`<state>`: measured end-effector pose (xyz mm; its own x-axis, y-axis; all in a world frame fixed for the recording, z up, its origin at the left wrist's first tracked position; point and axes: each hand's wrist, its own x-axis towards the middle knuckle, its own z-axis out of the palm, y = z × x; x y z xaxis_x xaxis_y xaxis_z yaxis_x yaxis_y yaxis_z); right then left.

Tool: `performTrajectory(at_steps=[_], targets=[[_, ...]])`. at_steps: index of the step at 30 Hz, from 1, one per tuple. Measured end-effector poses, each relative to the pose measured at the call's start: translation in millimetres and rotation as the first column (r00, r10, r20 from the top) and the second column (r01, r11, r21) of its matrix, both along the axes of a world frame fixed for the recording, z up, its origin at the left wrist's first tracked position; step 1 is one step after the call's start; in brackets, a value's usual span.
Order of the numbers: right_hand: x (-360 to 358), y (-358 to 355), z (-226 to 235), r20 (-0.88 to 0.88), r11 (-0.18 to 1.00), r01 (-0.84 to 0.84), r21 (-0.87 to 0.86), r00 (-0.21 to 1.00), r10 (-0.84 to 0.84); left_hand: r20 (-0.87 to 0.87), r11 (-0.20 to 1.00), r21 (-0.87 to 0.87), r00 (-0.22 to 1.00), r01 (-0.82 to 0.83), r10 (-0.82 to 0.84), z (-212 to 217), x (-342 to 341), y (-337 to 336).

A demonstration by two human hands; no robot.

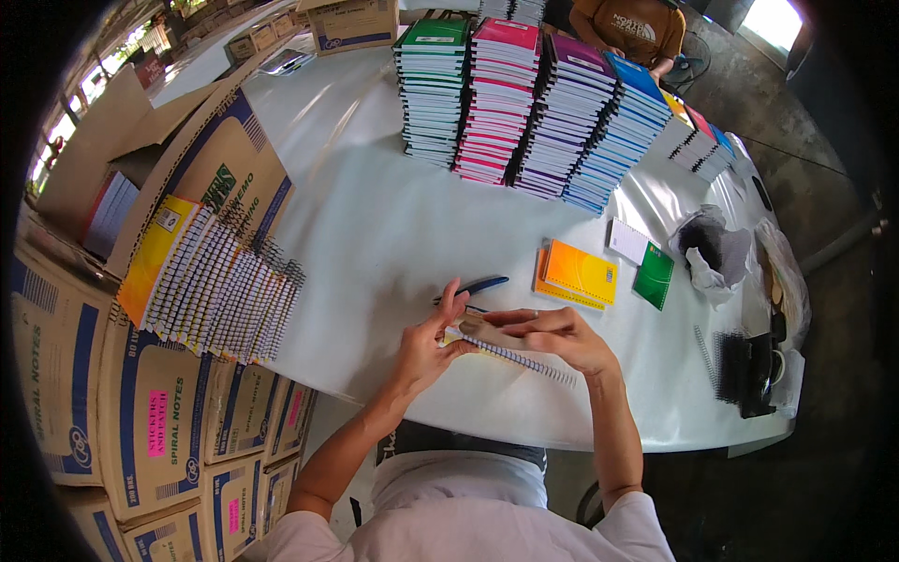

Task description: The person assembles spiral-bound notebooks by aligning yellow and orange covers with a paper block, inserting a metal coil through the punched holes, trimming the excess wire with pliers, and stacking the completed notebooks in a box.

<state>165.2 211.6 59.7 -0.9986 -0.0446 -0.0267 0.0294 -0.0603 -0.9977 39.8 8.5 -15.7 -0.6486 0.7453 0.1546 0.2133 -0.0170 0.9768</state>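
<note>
A small spiral notebook [456,334] is at the table's near edge, mostly hidden by my hands. Its metal coil [534,363] sticks out past the binding toward the right. My left hand [429,348] is closed on the notebook's left end, with thumb and fingers around it. Over the notebook, my right hand [560,339] has its fingers bent inward and smeared by motion, so whether they grip the pages or only brush them cannot be told. Just beyond my hands lie dark blue-handled pliers [485,285], their front part hidden behind my left fingers.
Leaning stacked yellow spiral notebooks [211,281] stand left, beside cartons [234,159]. Tall notebook stacks [496,103] line the far side, near a seated person [637,33]. Right are yellow notebooks [581,272], a green notebook [654,276], crumpled paper [716,253] and loose black coils [729,365].
</note>
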Motion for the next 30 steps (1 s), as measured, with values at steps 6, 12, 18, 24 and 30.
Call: performTrajectory(at_steps=[6, 12, 18, 24, 30], targets=[[-2, -1, -9, -0.080, 0.998, -0.008, -0.064, 0.997, 0.003, 0.211, 0.997, 0.076, 0.977, -0.004, -0.013, -7, 1, 1], [-7, -14, 7, 0.029, 0.992, 0.034, 0.119, 0.999, -0.038, 0.205, 0.990, 0.142, 0.979, -0.016, -0.013, -7, 3, 2], [36, 9, 20, -0.054, 0.882, 0.339, 0.326, 0.939, -0.341, -0.075, 0.985, 0.020, 0.983, 0.171, -0.169, 2, -4, -8], [119, 42, -10, -0.137, 0.227, 0.386, 0.894, 0.719, -0.681, 0.144, 0.968, 0.249, 0.987, 0.040, -0.077, 38, -28, -28], [36, -18, -32, -0.387, 0.016, 0.431, 0.902, 0.824, -0.414, 0.002, 0.977, 0.204, 0.998, -0.066, 0.066, 9, -41, -53]])
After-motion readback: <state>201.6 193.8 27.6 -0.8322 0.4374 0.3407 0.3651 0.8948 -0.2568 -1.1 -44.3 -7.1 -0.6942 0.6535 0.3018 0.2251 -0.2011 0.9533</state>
